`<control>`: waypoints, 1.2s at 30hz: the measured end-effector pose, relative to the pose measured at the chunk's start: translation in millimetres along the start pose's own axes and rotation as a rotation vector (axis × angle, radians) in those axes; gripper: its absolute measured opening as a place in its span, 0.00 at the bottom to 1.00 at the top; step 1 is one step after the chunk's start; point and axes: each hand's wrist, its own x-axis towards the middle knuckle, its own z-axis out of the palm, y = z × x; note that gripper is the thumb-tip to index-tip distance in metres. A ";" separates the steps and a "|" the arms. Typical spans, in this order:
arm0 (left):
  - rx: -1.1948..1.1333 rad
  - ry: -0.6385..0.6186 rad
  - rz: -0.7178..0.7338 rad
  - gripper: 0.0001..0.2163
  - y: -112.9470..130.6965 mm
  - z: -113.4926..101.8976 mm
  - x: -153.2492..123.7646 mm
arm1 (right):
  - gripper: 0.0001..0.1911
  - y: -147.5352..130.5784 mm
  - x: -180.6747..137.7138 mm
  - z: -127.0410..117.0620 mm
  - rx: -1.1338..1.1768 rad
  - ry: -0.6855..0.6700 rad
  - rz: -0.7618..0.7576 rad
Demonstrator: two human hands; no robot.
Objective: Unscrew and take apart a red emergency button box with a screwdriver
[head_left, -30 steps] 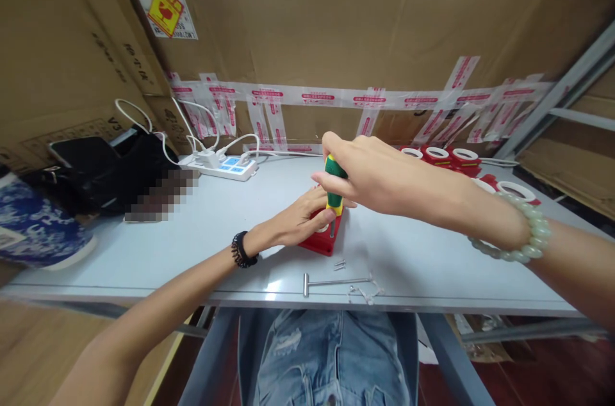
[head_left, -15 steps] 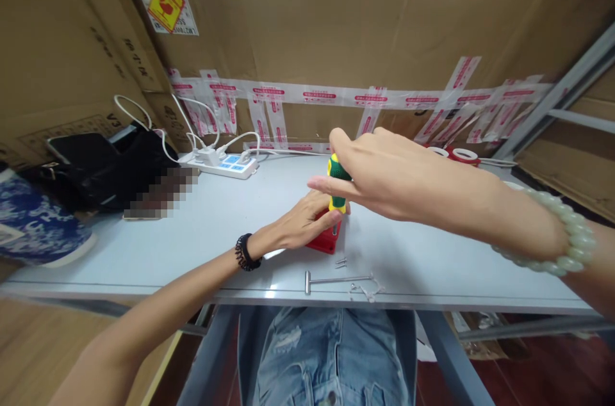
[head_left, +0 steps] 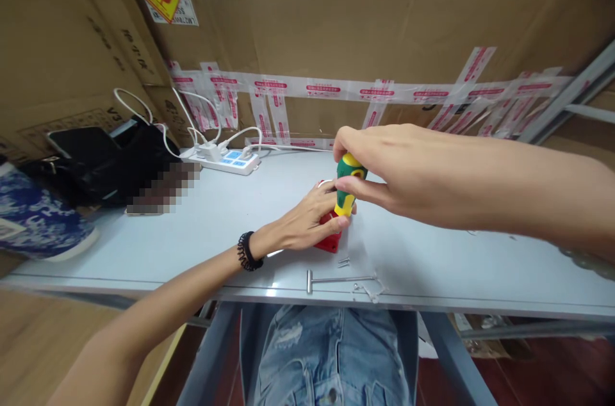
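My right hand (head_left: 379,166) is closed round the green and yellow handle of a screwdriver (head_left: 346,185). The handle stands nearly upright over a red plastic part (head_left: 330,243); its tip is hidden behind my left hand. With fingers over the top and the thumb along the near side, my left hand (head_left: 312,220) grips the red part against the table. Most of that part is covered by the hand. Just in front lie a few small screws (head_left: 343,262) and a metal T-handled tool (head_left: 310,281), with a small clear plastic scrap (head_left: 373,291) at its right end.
White plugs and cables sit in a power strip (head_left: 230,162) at the back of the grey table (head_left: 230,207). A black bag (head_left: 139,162) and a blue patterned object (head_left: 38,220) stand at the left. Large cardboard boxes (head_left: 312,15) wall off the back.
The screwdriver handle has turned and tilted slightly, and my right hand and forearm have shifted with it. My left hand keeps its hold on the red part.
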 end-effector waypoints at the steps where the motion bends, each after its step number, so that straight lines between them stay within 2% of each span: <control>1: 0.000 -0.003 -0.008 0.24 0.3 -0.2 0.0 | 0.21 -2.6 1.1 2.6 -0.036 0.030 0.021; 3: -0.004 -0.004 -0.022 0.24 1.0 -0.7 0.2 | 0.23 -7.5 4.7 7.2 -0.080 0.088 0.073; 5: -0.006 -0.001 -0.032 0.25 1.6 -0.8 0.4 | 0.22 -9.4 8.0 7.7 -0.060 0.084 0.112; 8: -0.008 -0.002 -0.042 0.26 1.6 -0.3 0.3 | 0.16 -7.4 8.3 -0.5 0.043 -0.052 0.108; 11: -0.011 0.005 -0.051 0.24 2.3 -0.2 -0.2 | 0.14 -6.6 5.1 -8.0 0.090 -0.157 0.094; 16: -0.010 0.000 -0.064 0.22 5.0 -1.8 -0.1 | 0.18 -9.3 6.0 0.9 0.018 0.019 0.128; 20: -0.008 0.013 -0.048 0.22 4.5 -2.1 0.3 | 0.13 -2.5 7.2 3.2 0.186 -0.031 0.072; 24: 0.017 0.009 -0.080 0.23 3.4 -1.5 -0.4 | 0.15 -1.9 6.8 2.2 0.257 -0.030 0.002; 29: -0.012 0.010 -0.089 0.23 3.2 -1.6 -0.1 | 0.25 -12.6 13.5 11.8 0.012 0.108 0.255; 31: -0.021 0.015 -0.086 0.23 3.3 -1.9 0.4 | 0.23 -12.3 13.9 12.6 -0.027 0.127 0.299; 36: -0.003 0.027 -0.082 0.21 2.8 -0.4 0.6 | 0.12 -6.2 3.7 1.4 0.162 0.028 0.107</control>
